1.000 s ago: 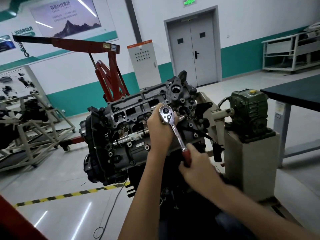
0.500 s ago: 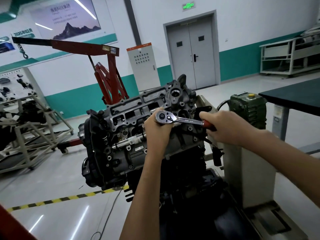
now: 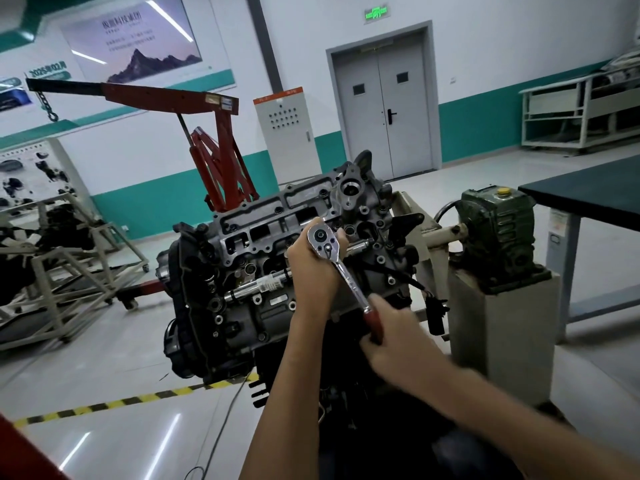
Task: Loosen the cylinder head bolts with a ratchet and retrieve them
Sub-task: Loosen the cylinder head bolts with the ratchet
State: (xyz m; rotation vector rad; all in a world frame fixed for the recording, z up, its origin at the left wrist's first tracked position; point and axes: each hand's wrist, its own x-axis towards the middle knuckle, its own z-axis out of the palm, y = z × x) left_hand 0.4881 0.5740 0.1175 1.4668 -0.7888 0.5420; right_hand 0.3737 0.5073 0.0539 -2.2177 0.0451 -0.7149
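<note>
A grey engine with its cylinder head (image 3: 263, 244) facing me sits on a stand. A chrome ratchet (image 3: 341, 268) with a red grip has its round head set against the cylinder head. My left hand (image 3: 311, 268) wraps around the ratchet's head from the left, steadying it. My right hand (image 3: 391, 337) grips the red handle, which points down and to the right. The bolt under the ratchet is hidden by the tool and my fingers. Several bolt heads and empty holes show across the cylinder head.
A green gearbox (image 3: 498, 226) on a grey pedestal (image 3: 502, 327) stands right of the engine. A dark table (image 3: 595, 192) is at the far right. A red engine crane (image 3: 214, 161) stands behind, a frame stand (image 3: 62, 268) at left. Yellow-black tape (image 3: 114, 403) crosses the floor.
My right hand swung the ratchet handle from pointing right, level, down to the lower right. My left hand stayed on the ratchet head.
</note>
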